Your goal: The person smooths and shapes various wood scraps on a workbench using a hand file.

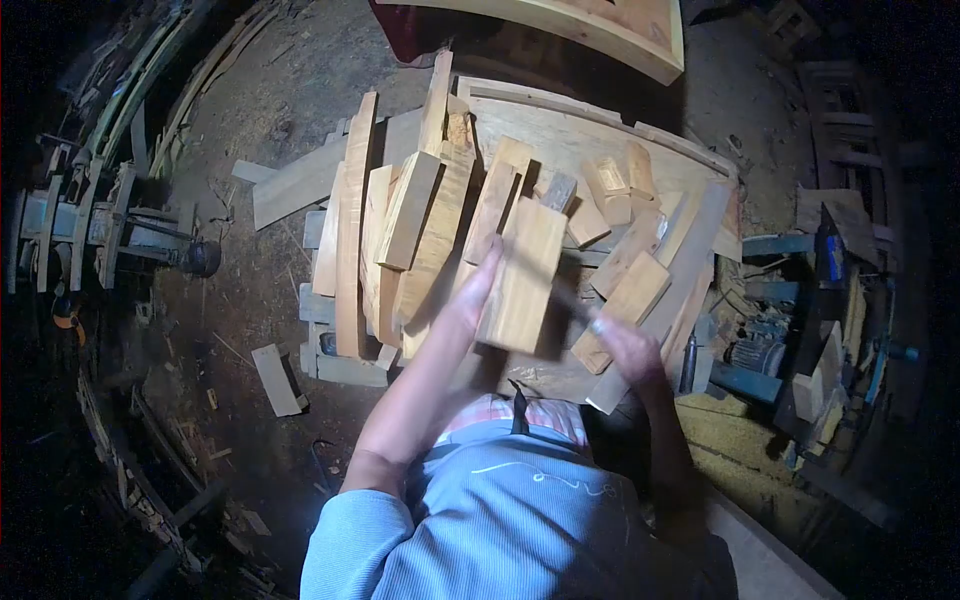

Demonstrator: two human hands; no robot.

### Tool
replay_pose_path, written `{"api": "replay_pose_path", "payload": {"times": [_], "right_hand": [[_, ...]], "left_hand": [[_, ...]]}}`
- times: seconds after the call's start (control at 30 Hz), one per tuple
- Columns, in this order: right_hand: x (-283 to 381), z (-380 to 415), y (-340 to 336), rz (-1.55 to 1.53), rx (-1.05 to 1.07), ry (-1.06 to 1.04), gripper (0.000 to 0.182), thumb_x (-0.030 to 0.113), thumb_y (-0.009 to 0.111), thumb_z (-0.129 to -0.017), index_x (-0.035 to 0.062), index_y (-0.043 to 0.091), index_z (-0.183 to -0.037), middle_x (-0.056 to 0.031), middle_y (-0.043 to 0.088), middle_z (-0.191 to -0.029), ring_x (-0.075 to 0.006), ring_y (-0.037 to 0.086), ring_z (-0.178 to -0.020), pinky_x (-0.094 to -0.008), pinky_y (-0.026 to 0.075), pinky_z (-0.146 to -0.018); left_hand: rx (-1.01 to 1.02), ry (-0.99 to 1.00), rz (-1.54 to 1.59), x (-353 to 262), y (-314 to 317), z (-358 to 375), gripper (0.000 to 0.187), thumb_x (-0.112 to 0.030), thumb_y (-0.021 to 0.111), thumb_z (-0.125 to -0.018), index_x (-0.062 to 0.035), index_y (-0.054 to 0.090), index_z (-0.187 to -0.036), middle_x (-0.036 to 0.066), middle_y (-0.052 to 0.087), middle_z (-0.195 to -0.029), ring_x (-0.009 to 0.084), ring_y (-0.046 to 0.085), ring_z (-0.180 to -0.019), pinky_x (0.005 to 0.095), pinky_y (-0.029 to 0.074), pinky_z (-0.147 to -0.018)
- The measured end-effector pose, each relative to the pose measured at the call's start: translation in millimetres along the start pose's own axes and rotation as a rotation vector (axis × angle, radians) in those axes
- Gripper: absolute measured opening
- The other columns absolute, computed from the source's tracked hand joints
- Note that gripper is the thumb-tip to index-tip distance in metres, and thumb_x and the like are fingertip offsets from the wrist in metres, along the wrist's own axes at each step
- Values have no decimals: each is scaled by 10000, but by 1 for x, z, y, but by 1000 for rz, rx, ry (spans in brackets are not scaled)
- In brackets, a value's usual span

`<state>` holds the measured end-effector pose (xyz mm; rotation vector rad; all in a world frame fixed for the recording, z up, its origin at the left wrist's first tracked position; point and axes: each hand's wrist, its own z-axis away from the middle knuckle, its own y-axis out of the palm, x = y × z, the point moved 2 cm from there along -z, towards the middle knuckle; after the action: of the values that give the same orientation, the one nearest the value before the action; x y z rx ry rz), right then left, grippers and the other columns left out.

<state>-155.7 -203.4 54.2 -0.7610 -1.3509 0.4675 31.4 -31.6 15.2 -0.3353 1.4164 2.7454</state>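
My left hand grips the left side of a thick, pale wooden block, tilted up above the pile of wood. My right hand is closed around the near end of a thin, dark tool, which reaches toward the block's right side. Motion smears the tool, so its kind cannot be made out. Left of the block lie long boards and a thick wood piece. Under my right hand's side rests a short plank, beside a long grey board.
A wooden worktop bears the wood pieces. Small blocks lie at its back right. A large wooden frame stands beyond. Blue-grey machine parts are at right, near sawdust. An offcut lies on the floor at left.
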Motion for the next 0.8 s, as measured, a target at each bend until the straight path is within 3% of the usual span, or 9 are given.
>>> {"api": "replay_pose_path", "payload": {"times": [0.03,0.1,0.17,0.3,0.43,0.5,0.67,0.77,0.8], "right_hand": [[-5,-6,-4,-124,-215,71,297,187,537,-871,174,575,-1165,-195,597,-1030,-243,630,-834,-341,497,-703],[-13,-7,-19,-122,-224,547,343,209,457,-919,13,514,-1194,-162,576,-1136,-218,565,-1036,-286,422,-888],[-40,2,-20,-192,-406,342,345,203,414,-934,9,500,-1206,-163,572,-1141,-218,550,-1059,-294,405,-904],[-22,23,-26,-193,-402,467,350,190,385,-939,11,478,-1226,-163,561,-1155,-214,531,-1089,-296,388,-921],[-13,37,-22,-137,-384,459,321,115,414,-924,-12,495,-1208,-121,587,-1113,-161,543,-1036,-262,406,-884],[-17,42,-18,-137,-455,445,324,124,413,-921,-13,497,-1203,-117,598,-1087,-163,555,-1006,-262,414,-869],[-30,61,-24,-113,-469,622,327,149,414,-917,16,493,-1204,-129,588,-1103,-203,564,-1007,-281,424,-862],[-36,70,-34,-76,-541,607,312,168,402,-918,21,508,-1172,-154,575,-1119,-260,554,-1042,-315,414,-893],[-38,74,-37,-34,-552,597,323,179,379,-924,21,501,-1177,-161,563,-1135,-271,537,-1064,-323,401,-910]], "left_hand": [[7,-89,-3,6,-1,3,645,-597,394,-843,-78,488,-1215,115,615,-1047,211,637,-865,366,532,-754],[-78,-83,-159,24,6,12,649,-577,419,-847,-78,447,-1261,112,571,-1138,184,605,-945,343,509,-792],[-86,-75,-284,37,3,13,676,-569,414,-858,-46,412,-1287,129,502,-1231,180,540,-1055,321,450,-878],[-171,245,-788,12,5,-2,663,-480,476,-866,13,373,-1297,178,430,-1301,260,381,-1230,309,278,-1024],[-513,704,-1442,-41,14,-32,648,-440,533,-838,-2,374,-1288,291,424,-1226,386,424,-1147,415,374,-935],[-804,598,-1666,-49,18,-43,625,-434,558,-821,-50,380,-1281,321,459,-1070,467,461,-995,487,407,-846],[-847,631,-1889,-35,27,-62,620,-372,598,-794,-90,357,-1291,273,420,-1048,431,430,-988,518,401,-781],[-841,1038,-2027,-5,62,-63,590,-299,639,-756,-131,386,-1262,281,418,-1118,419,446,-991,487,407,-785],[-651,1121,-1928,11,68,-65,598,-256,646,-745,-94,383,-1257,285,405,-1145,415,433,-1019,469,392,-820]]}}
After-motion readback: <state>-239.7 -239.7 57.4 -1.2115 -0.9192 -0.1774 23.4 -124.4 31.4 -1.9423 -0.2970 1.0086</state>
